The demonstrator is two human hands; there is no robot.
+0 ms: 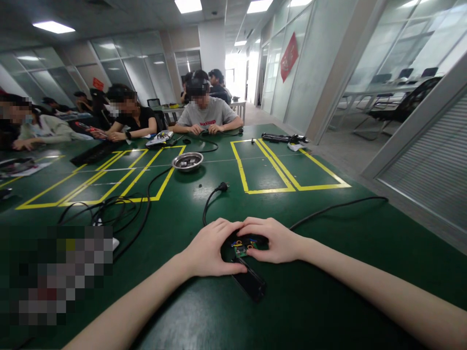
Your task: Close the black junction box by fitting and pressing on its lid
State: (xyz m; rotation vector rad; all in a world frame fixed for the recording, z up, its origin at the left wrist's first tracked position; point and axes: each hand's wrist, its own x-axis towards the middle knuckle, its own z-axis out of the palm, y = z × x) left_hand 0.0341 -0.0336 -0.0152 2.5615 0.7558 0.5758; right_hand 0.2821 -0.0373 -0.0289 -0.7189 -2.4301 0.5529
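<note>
Both my hands meet over an opened black electrical device at the near middle of the green table. A small green circuit board (240, 250) with copper coils shows between them. My left hand (213, 248) curls round the left side, its thumb on a black plastic casing (251, 282) that slants toward me. From the other side my right hand (275, 240) grips the board, thumb at its edge and fingers over the dark part behind. The fingers hide much of the device. Black cords emerge behind the hands, one ending in a power plug (223, 186).
A metal bowl (188, 162) with small metallic parts stands ahead, near yellow tape rectangles (270, 191). Tangled black cables (105, 209) lie left. Co-workers sit across the table, one in a grey shirt (207, 116). A black tripod-like item (280, 138) lies at the far right.
</note>
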